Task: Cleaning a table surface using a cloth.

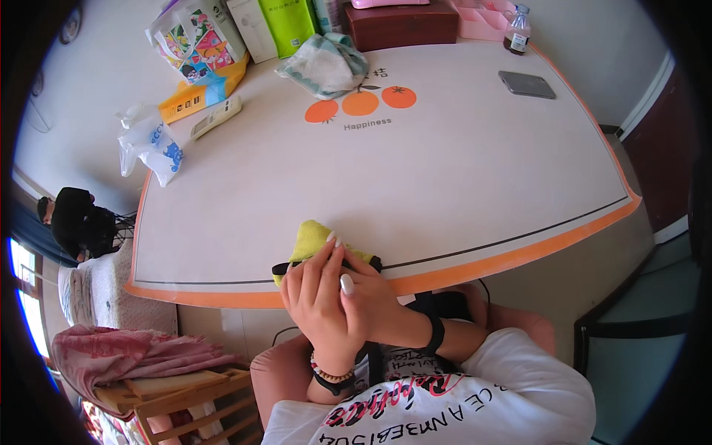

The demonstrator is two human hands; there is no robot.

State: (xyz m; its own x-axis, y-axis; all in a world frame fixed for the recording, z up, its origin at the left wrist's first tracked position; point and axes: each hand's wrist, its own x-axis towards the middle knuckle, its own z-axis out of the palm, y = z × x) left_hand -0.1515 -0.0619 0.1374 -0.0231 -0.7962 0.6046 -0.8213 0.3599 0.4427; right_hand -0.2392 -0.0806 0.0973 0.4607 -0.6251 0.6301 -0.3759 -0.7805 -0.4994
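Note:
My two hands lie crossed, one partly over the other, at the near edge of the table [445, 194]. My left hand [320, 297], with a beaded bracelet at its wrist, rests over the fingers of my right hand [370, 300], which has a black band at its wrist. Beneath and just beyond the fingers is a crumpled yellow-green cloth [310, 238] with black edging. The hands cover much of this cloth, and whether the fingers grip it is hidden.
Along the far side stand a patterned bag [203, 41], a dark red box [400, 25] and a bottle [518, 30]. A white-green towel [328, 64], a remote control [216, 117], a plastic bag [149, 142] and a phone [527, 84] lie nearer. Another person [83, 222] is at far left.

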